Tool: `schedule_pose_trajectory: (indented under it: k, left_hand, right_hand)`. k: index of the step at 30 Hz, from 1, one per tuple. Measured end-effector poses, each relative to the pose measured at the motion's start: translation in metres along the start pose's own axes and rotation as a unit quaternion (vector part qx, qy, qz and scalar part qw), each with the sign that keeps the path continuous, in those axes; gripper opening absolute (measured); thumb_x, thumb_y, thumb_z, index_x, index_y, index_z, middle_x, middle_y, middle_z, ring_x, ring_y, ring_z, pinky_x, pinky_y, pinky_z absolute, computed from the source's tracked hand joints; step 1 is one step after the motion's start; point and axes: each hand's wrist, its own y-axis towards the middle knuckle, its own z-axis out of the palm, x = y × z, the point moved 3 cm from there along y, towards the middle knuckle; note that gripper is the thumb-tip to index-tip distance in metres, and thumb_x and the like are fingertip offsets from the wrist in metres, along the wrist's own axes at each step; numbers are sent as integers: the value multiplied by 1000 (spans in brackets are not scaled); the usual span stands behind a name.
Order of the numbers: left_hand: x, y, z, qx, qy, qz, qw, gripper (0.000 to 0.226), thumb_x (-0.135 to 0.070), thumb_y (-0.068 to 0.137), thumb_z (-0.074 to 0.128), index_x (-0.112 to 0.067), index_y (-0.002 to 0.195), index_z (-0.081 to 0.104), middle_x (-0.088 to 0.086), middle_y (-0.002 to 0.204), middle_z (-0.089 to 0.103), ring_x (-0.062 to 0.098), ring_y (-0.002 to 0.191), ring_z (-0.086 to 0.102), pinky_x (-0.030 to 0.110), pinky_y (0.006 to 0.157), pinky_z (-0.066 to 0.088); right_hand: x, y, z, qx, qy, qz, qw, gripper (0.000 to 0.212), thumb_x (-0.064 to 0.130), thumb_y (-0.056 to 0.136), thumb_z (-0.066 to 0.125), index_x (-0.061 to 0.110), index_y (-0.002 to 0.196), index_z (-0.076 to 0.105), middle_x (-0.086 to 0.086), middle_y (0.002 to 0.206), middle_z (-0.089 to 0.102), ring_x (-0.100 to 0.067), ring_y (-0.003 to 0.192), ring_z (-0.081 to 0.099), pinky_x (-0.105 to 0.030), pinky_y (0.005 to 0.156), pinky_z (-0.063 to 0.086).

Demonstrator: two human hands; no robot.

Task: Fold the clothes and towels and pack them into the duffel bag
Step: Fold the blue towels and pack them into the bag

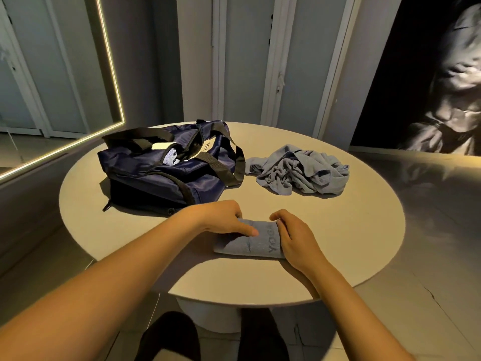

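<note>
Round beige counter point(338, 230) on cylindrical pedestal point(208, 316). Grey tiled floor point(416, 308), warm low light. Pale panelled doors point(247, 61) behind. Mirror point(39, 74) with glowing LED strip point(114, 74) at left. Dark mural point(429, 74) at right.

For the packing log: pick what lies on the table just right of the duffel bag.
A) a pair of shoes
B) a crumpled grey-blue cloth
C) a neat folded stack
B: a crumpled grey-blue cloth lies heaped beside the duffel bag, not yet folded; the folded towel sits nearer the person.
</note>
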Motion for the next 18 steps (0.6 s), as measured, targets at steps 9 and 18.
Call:
schedule_pose_trajectory:
  k: [9,18]
  left_hand:
    - [3,-21,14,17,-82,0,996,57,-66,80,73,-12,98,75,2,94,74,21,84,70,35,79,57]
    - [15,-53,-1,-97,-114,150,977,36,-63,90,65,-36,114,73,-21,104,69,3,92,64,33,83,53]
  right_hand:
    - [26,-21,-11,-25,65,39,997,14,20,107,45,22,115,57,8,95,64,1,85,59,-11,69,45]
    - [65,2,-35,33,36,26,998,34,32,102,58,22,134,52,5,116,66,-9,103,63,-34,93,54]
